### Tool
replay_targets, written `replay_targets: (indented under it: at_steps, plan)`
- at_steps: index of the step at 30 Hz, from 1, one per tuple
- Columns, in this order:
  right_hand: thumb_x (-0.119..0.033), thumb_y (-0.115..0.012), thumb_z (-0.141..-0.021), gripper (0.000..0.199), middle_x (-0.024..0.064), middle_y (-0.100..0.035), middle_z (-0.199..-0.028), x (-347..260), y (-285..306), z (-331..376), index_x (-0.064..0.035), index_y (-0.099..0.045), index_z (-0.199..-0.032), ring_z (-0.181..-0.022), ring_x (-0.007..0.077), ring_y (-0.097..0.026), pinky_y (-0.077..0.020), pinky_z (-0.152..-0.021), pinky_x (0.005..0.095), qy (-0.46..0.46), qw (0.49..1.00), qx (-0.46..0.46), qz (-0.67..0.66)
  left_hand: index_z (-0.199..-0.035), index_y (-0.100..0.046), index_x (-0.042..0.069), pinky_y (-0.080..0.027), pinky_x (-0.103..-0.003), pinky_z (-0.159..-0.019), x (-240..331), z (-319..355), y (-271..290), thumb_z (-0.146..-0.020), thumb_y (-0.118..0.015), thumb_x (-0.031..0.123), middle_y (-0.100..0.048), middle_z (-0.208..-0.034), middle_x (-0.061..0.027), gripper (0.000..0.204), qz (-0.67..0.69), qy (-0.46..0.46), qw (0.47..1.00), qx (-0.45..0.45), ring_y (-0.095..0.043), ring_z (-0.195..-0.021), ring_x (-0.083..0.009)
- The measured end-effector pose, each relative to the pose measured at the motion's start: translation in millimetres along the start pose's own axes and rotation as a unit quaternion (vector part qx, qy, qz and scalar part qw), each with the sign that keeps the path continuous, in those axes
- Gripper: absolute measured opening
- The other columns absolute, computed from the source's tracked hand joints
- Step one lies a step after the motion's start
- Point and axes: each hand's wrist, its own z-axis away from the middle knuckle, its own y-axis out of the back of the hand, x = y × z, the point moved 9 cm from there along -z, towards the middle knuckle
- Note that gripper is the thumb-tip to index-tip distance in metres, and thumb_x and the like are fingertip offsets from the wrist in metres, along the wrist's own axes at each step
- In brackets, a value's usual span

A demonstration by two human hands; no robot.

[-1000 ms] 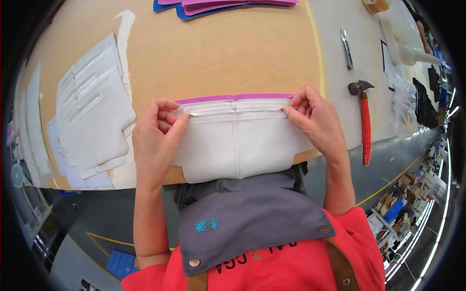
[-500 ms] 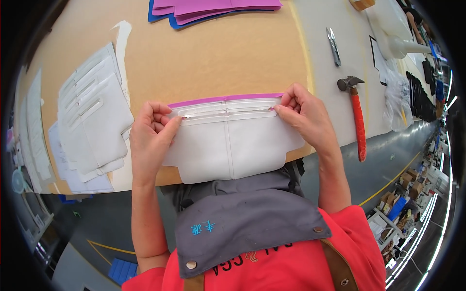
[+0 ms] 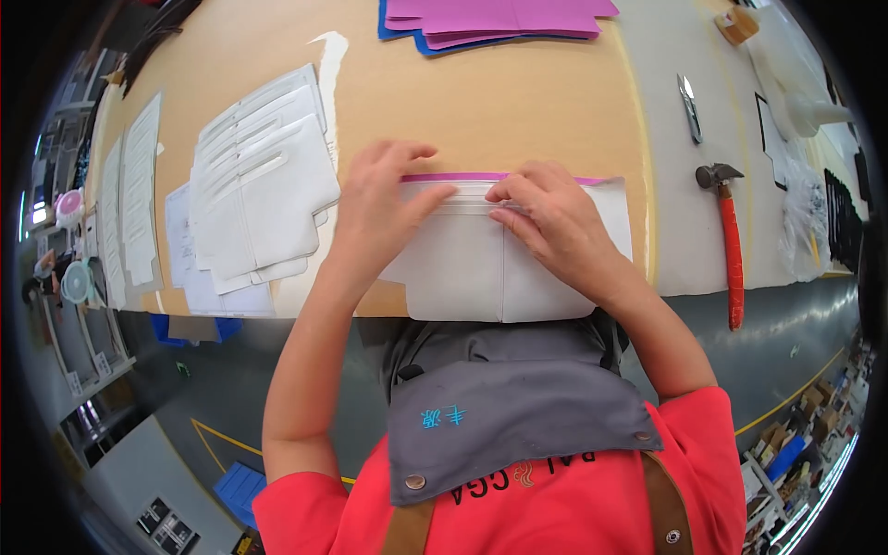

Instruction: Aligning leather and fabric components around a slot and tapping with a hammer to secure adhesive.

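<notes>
Lying under right hand [image 3: 560,222]: panel [image 3: 455,273]

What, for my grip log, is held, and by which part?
Right hand seems to pinch the white panel by its slotted band, near the seam; left hand too blurred to tell.

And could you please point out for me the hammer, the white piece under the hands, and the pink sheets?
Hammer [image 3: 731,245]: head view, on the red handle.
White piece [image 3: 479,264]: head view, just left of its middle seam.
Pink sheets [image 3: 499,16]: head view, on the top sheet.
</notes>
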Motion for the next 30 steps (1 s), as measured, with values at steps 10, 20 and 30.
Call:
replay_targets:
  at_steps: [10,20,30]
  plan:
    - [-0.011,-0.080,-0.080,0.026,0.0105,-0.059,-0.097,-5.9,-15.9,-6.8,-0.0056,-0.062,-0.099,-0.097,0.0298,-0.058,-0.0477,-0.088,0.0421,0.051,0.994,-0.026,0.090,-0.099,-0.077,0.000,-0.055,-0.034,-0.072,-23.2,-8.6,-40.4,-0.088,-0.079,0.022,-0.074,-0.084,-0.0135,0.025,0.111,0.222,0.927,-0.280,-0.070,-0.077,-0.0203]
    - [-0.013,-0.080,-0.081,0.026,0.0104,-0.060,-0.095,-7.3,-17.9,-14.2,-0.0061,-0.061,-0.097,-0.097,0.0294,-0.060,-0.0467,-0.087,0.0415,0.060,0.989,-0.061,0.123,-0.099,-0.075,0.002,-0.051,-0.029,-0.070,-38.7,-7.7,-44.8,-0.095,-0.072,0.026,-0.072,-0.083,-0.0050,0.025,0.167,0.294,0.911,-0.235,-0.064,-0.075,-0.0131]
    - [-0.013,-0.077,-0.084,0.017,0.0102,-0.065,-0.085,-3.7,-17.4,-25.9,-0.0062,-0.062,-0.091,-0.084,0.0314,-0.061,-0.0484,-0.083,0.0414,0.035,0.994,-0.100,0.030,-0.102,-0.075,0.003,-0.052,-0.032,-0.074,-10.7,-28.5,-11.8,-0.087,-0.082,0.020,-0.070,-0.086,-0.0043,0.024,0.014,0.029,0.999,-0.018,-0.063,-0.076,-0.0147]
